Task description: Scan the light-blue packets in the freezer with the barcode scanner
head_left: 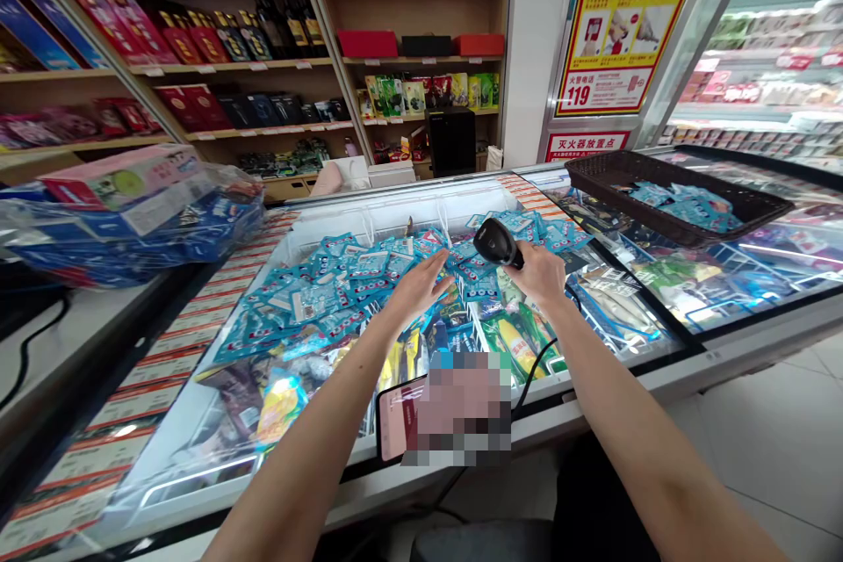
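My right hand [541,275] grips a black barcode scanner [497,243] by its handle, its head pointing left over a heap of small blue packets [342,290] lying on the glass lid of a chest freezer [665,351]. A black cable [536,364] runs from the scanner down toward me. My left hand [418,290] reaches out flat with fingers stretched, resting on or just above the blue packets beside the scanner. It holds nothing.
A phone [395,417] lies on the freezer's near rim, partly blurred out. A black basket [678,193] with more blue packets sits at the right. A plastic-wrapped bundle of boxes [132,211] rests on the counter at left. Shelves of boxed goods [263,44] stand behind.
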The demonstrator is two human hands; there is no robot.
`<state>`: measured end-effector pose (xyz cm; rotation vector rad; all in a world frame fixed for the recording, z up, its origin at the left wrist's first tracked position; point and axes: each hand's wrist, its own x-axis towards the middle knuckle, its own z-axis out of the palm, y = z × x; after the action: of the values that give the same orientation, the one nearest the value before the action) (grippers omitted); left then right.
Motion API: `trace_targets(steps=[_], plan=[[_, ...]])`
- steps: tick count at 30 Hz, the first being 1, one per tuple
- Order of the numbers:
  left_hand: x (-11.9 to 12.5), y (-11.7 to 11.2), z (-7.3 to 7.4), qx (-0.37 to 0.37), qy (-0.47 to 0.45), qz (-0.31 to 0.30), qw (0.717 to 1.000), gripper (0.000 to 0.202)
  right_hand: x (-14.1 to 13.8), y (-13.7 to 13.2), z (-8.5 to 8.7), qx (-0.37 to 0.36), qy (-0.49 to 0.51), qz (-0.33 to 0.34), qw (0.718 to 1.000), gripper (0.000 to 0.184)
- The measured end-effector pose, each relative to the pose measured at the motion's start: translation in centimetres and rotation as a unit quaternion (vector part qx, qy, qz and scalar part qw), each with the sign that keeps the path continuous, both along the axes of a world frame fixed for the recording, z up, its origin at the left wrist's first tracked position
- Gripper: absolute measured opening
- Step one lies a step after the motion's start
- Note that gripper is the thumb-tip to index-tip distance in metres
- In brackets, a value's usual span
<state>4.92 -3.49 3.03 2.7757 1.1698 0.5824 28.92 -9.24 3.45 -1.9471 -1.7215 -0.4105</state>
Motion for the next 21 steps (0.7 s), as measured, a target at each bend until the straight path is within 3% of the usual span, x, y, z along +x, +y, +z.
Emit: trace_targets(steps=[5, 9, 13, 16, 21], plan=[[2.1, 1.8, 0.1, 0.019, 0.008, 0.019, 1.0, 0.056, 0.1, 0.1, 0.0, -0.008, -0.002, -0.003, 1.0, 0.033], [2.3, 2.1, 0.0, 0.067, 0.007, 0.019, 0.998, 0.041, 0.1, 0.2, -0.1, -0.009, 0.001, -0.001, 1.0, 0.034], [0.7, 1.0, 0.0, 0.081, 0.013, 0.025, 0.996, 0.037, 0.1, 0.2, -0.1, -0.003, 0.001, -0.001, 1.0, 0.033], [-0.9, -0.3, -0.1, 0.094, -0.01, 0.069, 0.993, 0.036, -0.1, 0.1, -0.1, -0.001, -0.003, 0.004, 1.0, 0.032], [-2.9, -1.3, -0.7, 0.029, -0.103, 0.125, 0.986, 0.035, -0.3, 0.0, 0.0, -0.005, -0.002, 0.01, 1.0, 0.032]])
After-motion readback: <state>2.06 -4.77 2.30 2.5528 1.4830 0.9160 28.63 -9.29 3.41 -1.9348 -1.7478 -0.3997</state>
